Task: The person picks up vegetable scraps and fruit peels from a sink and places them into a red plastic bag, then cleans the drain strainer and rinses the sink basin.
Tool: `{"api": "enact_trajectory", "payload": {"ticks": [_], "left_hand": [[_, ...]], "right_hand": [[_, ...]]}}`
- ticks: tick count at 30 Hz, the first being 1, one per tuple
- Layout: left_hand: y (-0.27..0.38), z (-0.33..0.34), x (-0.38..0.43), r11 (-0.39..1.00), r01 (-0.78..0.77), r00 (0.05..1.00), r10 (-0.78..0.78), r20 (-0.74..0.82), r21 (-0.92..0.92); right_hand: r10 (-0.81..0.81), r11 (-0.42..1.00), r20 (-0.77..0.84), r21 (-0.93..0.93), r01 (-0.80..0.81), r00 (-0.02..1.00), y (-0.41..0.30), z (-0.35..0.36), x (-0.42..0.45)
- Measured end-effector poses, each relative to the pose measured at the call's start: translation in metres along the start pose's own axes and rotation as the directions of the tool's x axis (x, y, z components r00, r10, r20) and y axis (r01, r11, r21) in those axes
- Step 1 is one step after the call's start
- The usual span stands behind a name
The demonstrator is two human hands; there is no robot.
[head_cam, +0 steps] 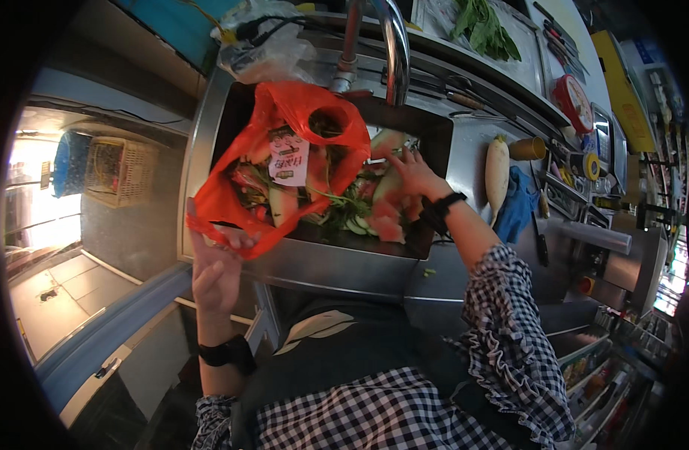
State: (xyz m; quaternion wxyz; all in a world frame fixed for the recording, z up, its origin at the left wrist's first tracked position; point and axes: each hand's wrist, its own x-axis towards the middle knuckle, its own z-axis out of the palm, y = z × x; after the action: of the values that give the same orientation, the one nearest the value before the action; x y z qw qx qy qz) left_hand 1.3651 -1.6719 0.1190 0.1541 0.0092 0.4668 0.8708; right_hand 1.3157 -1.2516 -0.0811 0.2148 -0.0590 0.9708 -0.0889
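Note:
My left hand (216,267) grips the near left rim of a red plastic bag (291,112) in the sink. The bag gapes open, with vegetable scraps, pieces of rind and a printed white packet (289,157) inside. My right hand (416,173) lies over watermelon rinds (387,211) at the sink's right side, fingers spread; whether its underside grips any rind is hidden. Between the bag and the rinds are green leafy stalks (351,203) and pale green slices (357,226). Both wrists wear black bands.
A chrome faucet (398,50) arches over the metal sink (322,264). On the right counter are a white radish (496,177), a blue cloth (513,205), a yellow-brown cup (528,148) and a dark-handled knife (541,247). Leafy greens (485,28) lie on a tray behind.

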Motion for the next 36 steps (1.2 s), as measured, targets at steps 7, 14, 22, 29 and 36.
{"api": "enact_trajectory", "payload": {"ticks": [7,14,22,29,36], "left_hand": [[0.005,0.002,-0.011,0.997,0.034,0.998,-0.031,-0.045,0.067],[0.003,-0.003,-0.007,0.999,0.048,0.998,-0.048,-0.049,0.01],[0.0,0.0,-0.018,0.999,0.033,0.997,-0.033,-0.07,-0.002],[-0.003,-0.003,-0.023,0.999,0.044,0.996,-0.042,-0.075,0.024],[-0.012,-0.009,-0.028,0.999,0.02,0.999,-0.021,-0.035,-0.034]], "right_hand": [[-0.261,0.906,0.376,-0.222,0.36,0.889,-0.026,0.001,0.062],[-0.26,0.891,0.304,-0.289,0.349,0.917,-0.022,0.056,0.068],[-0.225,0.902,0.486,-0.224,0.37,0.844,-0.054,0.024,0.045],[-0.312,0.934,0.458,-0.013,0.358,0.832,-0.047,0.025,0.029],[-0.389,0.896,0.403,-0.043,0.442,0.828,-0.059,-0.003,0.011]]}}
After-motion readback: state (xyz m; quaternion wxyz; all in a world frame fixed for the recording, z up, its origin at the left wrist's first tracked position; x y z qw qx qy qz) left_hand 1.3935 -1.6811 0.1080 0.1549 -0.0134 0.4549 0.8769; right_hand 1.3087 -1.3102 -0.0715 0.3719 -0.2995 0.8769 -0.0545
